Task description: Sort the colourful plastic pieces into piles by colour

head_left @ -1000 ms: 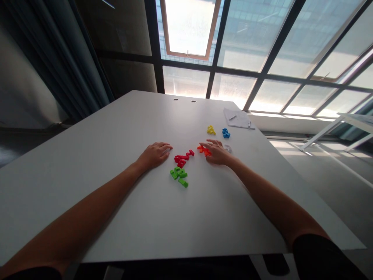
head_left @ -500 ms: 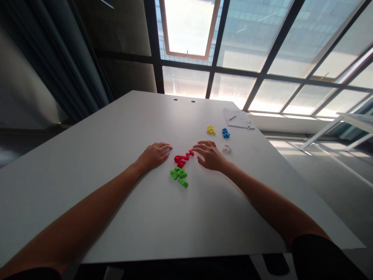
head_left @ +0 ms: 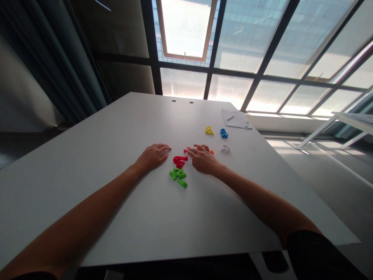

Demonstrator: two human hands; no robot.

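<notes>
My left hand (head_left: 154, 156) lies on the white table, palm down with fingers stretched out and nothing in them. To its right is a cluster of red plastic pieces (head_left: 180, 160), and just below that a cluster of green plastic pieces (head_left: 178, 175). My right hand (head_left: 203, 159) is spread low over the table, its fingertips at a small red piece (head_left: 185, 150). Beyond its knuckles, orange bits (head_left: 212, 152) peek out, partly covered by the hand. I cannot tell whether the fingers press on them.
Yellow pieces (head_left: 209, 130), blue pieces (head_left: 224, 133) and whitish clear pieces (head_left: 225, 149) sit in separate piles beyond my right hand. Paper sheets (head_left: 234, 118) with pens lie near the table's right edge. Two round holes are at the far end of the white table (head_left: 131, 217).
My right hand has moved left, over the small red piece that lay by its fingertips. Orange bits now show behind it. The left hand stays in place; the view has shifted slightly.
</notes>
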